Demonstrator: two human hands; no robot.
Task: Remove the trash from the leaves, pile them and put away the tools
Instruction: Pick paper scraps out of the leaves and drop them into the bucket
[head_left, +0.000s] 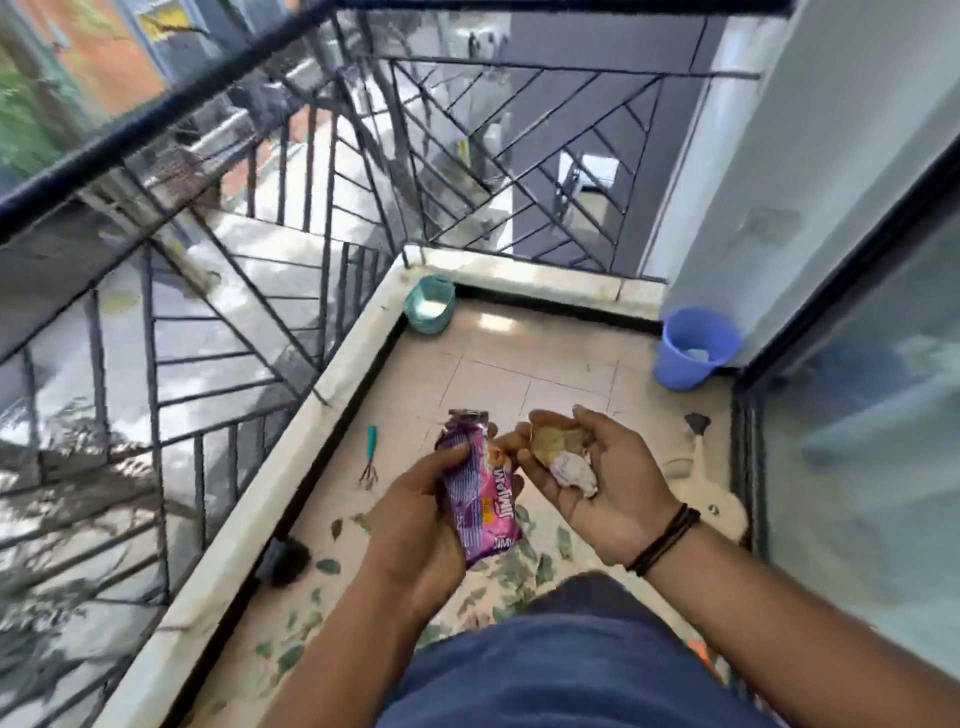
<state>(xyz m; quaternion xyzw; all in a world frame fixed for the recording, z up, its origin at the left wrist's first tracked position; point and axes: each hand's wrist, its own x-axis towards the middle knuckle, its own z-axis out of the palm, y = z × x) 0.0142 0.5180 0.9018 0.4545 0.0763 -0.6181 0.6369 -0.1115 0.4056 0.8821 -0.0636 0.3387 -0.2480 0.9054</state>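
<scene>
My left hand (415, 525) grips a purple snack wrapper (478, 499) at waist height over the balcony floor. Just right of it, my right hand (608, 483) is cupped palm up, holding a crumpled white paper (574, 470) and a dry yellowish leaf (558, 441). Green leaves (524, 566) lie scattered on the tiles below my hands. A small teal hand rake (370, 457) lies on the floor near the left kerb. A white tool (709, 493) with a dark end lies on the floor at the right.
A blue bucket (693, 345) stands in the far right corner by the wall. A teal container (430, 304) sits in the far left corner. A black metal railing (322, 249) runs along the left and far sides. A glass door (862, 441) is at the right.
</scene>
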